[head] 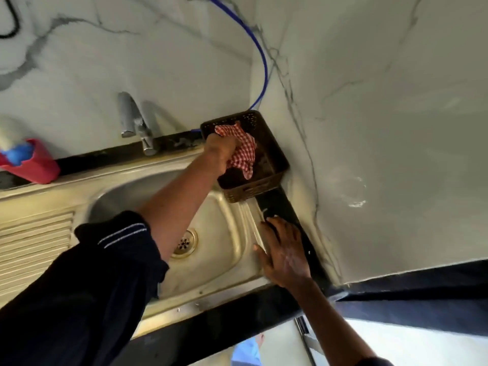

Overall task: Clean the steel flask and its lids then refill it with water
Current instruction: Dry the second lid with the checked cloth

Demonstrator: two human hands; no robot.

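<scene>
Flask and lids are not visible in the head view, so their place cannot be told. At the back right corner of the sink [148,191] sits a brown perforated basket [266,186]. The left hand [220,151] reaches into it from across the basin, fingers curled tight around a red-and-white checked cloth [244,151] that hangs bunched inside the basket. The right hand [284,253] lies flat on the sink's right rim, fingers straight and spread, gripping nothing. The round drain [184,243] sits in the basin's floor. Behind the sink, a steel tap [134,120] rises from the black ledge, its spout pointing toward the basin. Left of the basin runs the ridged drainboard [34,241], and at the sink's back left stands a red tub [37,167] with something blue inside. A blue hose [261,56] curves down the marbled wall to the corner behind the basket
</scene>
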